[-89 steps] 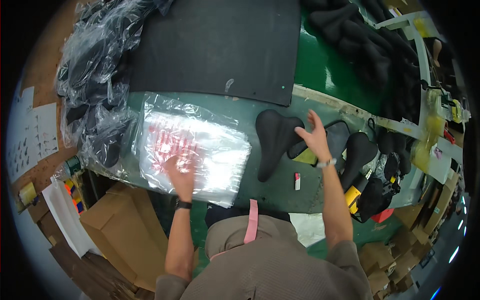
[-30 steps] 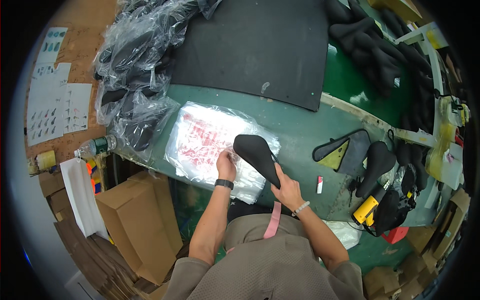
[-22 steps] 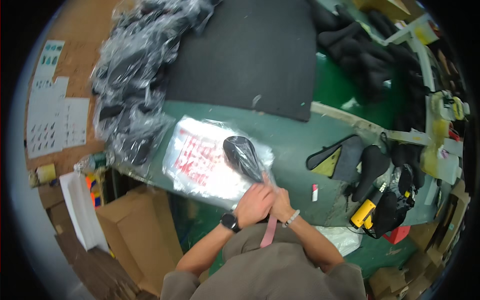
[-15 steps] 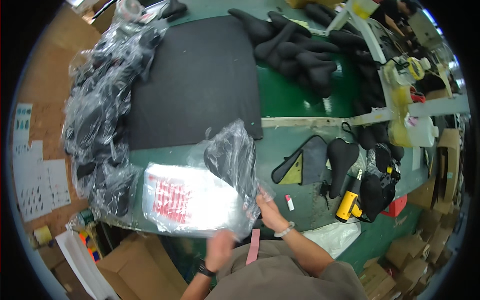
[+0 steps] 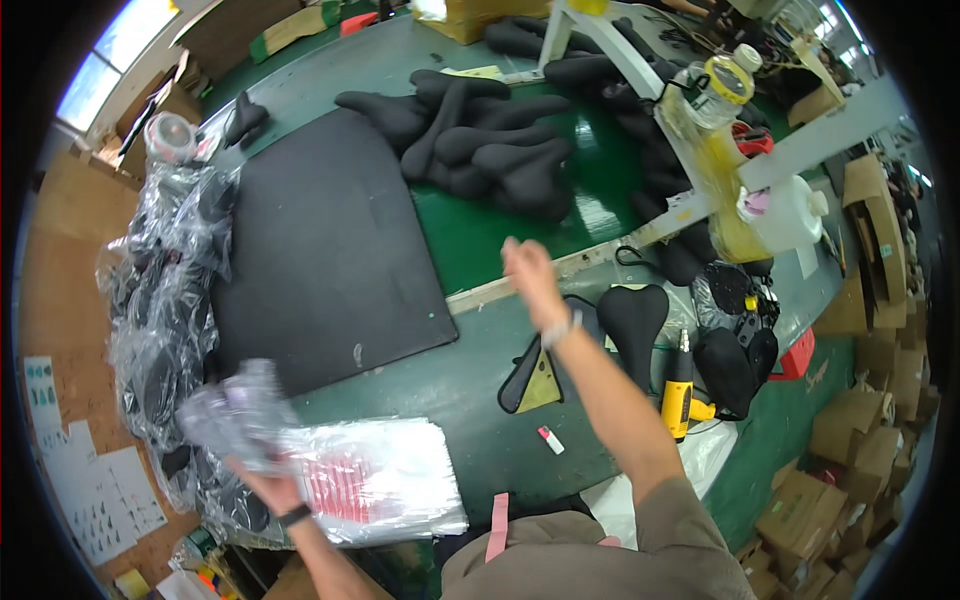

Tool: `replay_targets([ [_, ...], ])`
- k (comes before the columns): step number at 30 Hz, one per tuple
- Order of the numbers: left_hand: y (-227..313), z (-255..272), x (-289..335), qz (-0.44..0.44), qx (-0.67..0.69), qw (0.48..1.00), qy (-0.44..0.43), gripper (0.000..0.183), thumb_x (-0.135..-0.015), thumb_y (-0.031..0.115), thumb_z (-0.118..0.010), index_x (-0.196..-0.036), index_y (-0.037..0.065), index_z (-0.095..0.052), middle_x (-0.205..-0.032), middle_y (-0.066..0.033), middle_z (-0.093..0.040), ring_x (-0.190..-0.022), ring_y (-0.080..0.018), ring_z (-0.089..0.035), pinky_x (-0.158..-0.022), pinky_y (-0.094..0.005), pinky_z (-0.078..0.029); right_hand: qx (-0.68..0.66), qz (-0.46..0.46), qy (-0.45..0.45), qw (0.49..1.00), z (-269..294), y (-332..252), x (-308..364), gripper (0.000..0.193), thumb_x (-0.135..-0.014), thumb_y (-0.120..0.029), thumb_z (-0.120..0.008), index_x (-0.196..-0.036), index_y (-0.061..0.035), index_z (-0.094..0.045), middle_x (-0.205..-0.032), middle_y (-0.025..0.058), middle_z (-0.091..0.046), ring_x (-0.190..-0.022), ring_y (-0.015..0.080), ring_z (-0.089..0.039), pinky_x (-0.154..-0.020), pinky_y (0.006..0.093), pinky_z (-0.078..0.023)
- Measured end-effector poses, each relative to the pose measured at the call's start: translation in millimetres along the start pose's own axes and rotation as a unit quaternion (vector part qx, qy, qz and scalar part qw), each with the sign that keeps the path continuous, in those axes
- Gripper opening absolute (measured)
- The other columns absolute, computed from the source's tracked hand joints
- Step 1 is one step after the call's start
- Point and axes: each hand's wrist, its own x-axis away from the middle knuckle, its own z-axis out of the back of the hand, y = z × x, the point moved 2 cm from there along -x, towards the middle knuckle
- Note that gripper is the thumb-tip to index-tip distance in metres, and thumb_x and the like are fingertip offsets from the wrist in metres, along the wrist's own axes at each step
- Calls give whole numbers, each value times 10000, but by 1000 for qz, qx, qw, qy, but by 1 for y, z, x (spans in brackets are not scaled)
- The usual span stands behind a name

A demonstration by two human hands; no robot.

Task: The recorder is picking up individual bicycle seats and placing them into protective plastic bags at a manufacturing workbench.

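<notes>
At the left, my left hand (image 5: 270,487) is closed on the edge of a clear plastic bag holding a dark bicycle saddle (image 5: 240,415); motion blurs it. This bundle is beside a heap of bagged saddles (image 5: 165,320). Below it lies a stack of clear plastic bags (image 5: 400,475) with red printing. My right hand (image 5: 530,275) is raised over the table's middle, empty, with fingers loosely stretched toward a pile of bare black saddles (image 5: 500,150). Under that forearm lies a black and yellow saddle-shaped piece (image 5: 535,380), partly covered, with a black saddle (image 5: 633,325) next to it.
A black mat (image 5: 320,250) covers the table's left middle. At right are a yellow heat gun (image 5: 678,400), a lighter (image 5: 550,440) and more black saddle parts (image 5: 735,365). A white frame post (image 5: 690,215) with bottles stands there. Cardboard boxes (image 5: 805,505) are stacked beyond.
My left hand has taken the bagged saddle leftward to the heap. My right hand has let go of the bag and moved forward toward the black saddles. The view has shifted.
</notes>
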Motion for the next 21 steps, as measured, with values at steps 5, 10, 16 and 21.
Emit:
replay_targets([
  [5, -22, -8, -23, 37, -104, 994, -16, 755, -1008, 542, -443, -1526, 36, -229, -1518, -157, -370, -1398, -313, -357, -1129, -453, -315, -232, -174, 162, 943, 14, -28, -111, 710, -827, -469, -758, -1285, 14, -511, -1194, 143, -595, -1100, 258, -585, -894, 469, -499],
  [10, -157, -74, 34, 31, -384, 902, -194, 617, -1029, 431, -481, -1491, 62, -306, -1464, -136, -458, -1308, -282, -486, -1062, -457, -398, -200, -113, 133, 964, -23, 6, -72, 917, -788, -395, -804, -1422, 74, -336, -1311, 150, -567, -1155, 232, -573, -930, 448, -489],
  [16, -247, -133, 30, 237, -27, 968, -83, 619, -1017, 455, -489, -1479, 71, -339, -1478, -126, -446, -1304, -285, -482, -1097, -482, -373, 92, -15, -241, 966, -41, 43, 80, 621, -825, -309, -790, -1275, 54, -565, -1215, 156, -645, -1140, 200, -585, -988, 342, -472],
  [21, -227, -36, 31, 98, -240, 966, -22, 291, -972, 249, -639, -1185, 79, -538, -1113, -62, -609, -1001, -162, -589, -898, -319, -509, -222, 46, 60, 972, 98, -20, -136, 285, -983, -347, -584, -847, -99, -619, -719, 24, -607, -674, 148, -600, -631, 287, -488],
])
